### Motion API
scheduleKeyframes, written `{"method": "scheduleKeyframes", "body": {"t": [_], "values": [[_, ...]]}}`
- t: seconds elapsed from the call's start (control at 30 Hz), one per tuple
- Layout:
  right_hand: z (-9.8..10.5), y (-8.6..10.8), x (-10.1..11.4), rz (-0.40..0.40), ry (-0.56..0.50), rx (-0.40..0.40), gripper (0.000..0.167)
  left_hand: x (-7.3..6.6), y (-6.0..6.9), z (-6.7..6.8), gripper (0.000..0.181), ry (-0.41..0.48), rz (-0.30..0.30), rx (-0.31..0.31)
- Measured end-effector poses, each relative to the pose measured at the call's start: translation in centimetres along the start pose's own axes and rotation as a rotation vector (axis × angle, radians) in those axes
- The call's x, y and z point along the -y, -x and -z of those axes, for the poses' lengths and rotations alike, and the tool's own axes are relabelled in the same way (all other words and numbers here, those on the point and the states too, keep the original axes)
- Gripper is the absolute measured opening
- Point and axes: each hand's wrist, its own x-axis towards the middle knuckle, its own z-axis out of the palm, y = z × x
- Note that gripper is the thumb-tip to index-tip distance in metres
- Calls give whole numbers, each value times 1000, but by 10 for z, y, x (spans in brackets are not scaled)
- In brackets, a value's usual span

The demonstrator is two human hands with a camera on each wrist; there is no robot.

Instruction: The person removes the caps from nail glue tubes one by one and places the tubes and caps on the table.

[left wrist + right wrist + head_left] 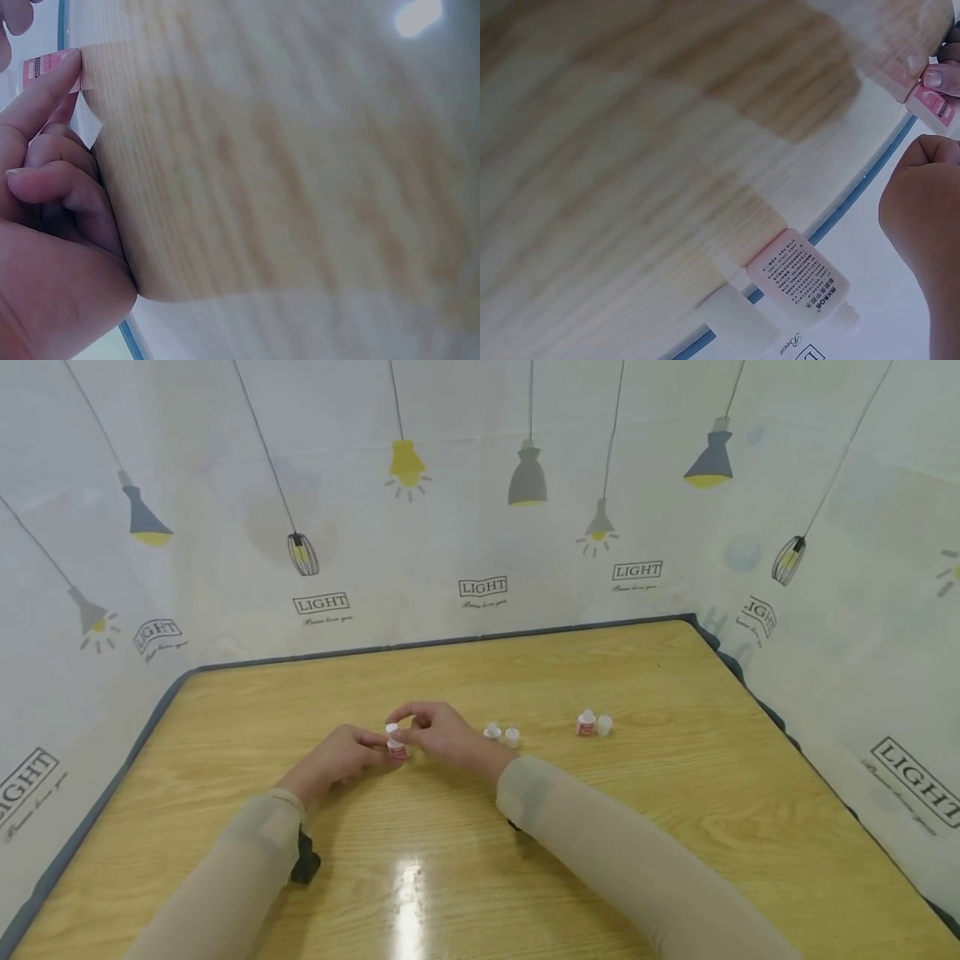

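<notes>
A small glue bottle (397,750) with a pink label stands upright on the table, left of the middle. My left hand (345,756) holds it low down, a fingertip against the label in the left wrist view. At its top, my right hand (446,735) pinches the white cap (392,728) between thumb and finger. Whether the cap touches the bottle's neck is too small to tell. Just right of my right hand, a second glue bottle (492,732) is partly hidden by the wrist. The right wrist view shows a pink bottle (799,274) with printed text and a white nozzle.
A loose white cap (512,737) stands beside the second bottle. Farther right is a third glue bottle (587,723), its nozzle bare, with another white cap (604,725) next to it. The wooden table (480,860) meets lamp-printed cloth walls (405,552) at its back and sides.
</notes>
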Motion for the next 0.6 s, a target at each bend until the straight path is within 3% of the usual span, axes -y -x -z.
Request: {"method": "scheduleKeyframes", "body": {"t": [0.2,0.43,0.6], "values": [[-1,-2,0,-40,-23,7,29,1,1,-1,41,2,-12,-3],[-3,-3,-1,-42,-34,6,18,1,0,-1,39,17,-6,0],[-3,-1,0,-30,-16,7,20,1,-2,-1,41,18,-4,4]]}}
